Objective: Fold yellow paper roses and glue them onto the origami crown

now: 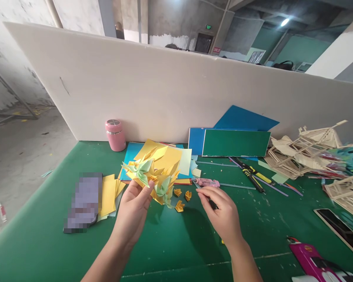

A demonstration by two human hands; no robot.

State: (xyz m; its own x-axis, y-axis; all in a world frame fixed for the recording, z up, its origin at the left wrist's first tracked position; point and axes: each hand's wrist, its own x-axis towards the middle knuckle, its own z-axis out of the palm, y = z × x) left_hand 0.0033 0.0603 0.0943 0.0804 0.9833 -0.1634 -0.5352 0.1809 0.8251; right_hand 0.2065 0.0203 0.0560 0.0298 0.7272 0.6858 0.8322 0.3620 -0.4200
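My left hand (pixel 138 199) is closed around a cluster of folded paper flowers (pixel 153 172), yellow with pale green blossoms, held above the table. The thumb presses on its near side. To its right, my right hand (pixel 220 207) is closed in a pinch. A thin tip shows by its fingertips and something dark under the palm, but I cannot make out what it holds. Three small yellow folded paper flowers (pixel 179 206) lie on the table between the hands. A pink tool with a pointed nozzle (pixel 207 182) lies just beyond my right fingertips.
Yellow and blue paper sheets (pixel 164 156) lie behind the cluster. At left are a pink flask (pixel 115 135) and a blurred-out flat device (pixel 84 203). Black-and-yellow cutters (pixel 250 174), wooden stick models (pixel 300 152), a phone (pixel 341 231) and a magenta device (pixel 308 258) are at right. A white board (pixel 164 90) stands behind.
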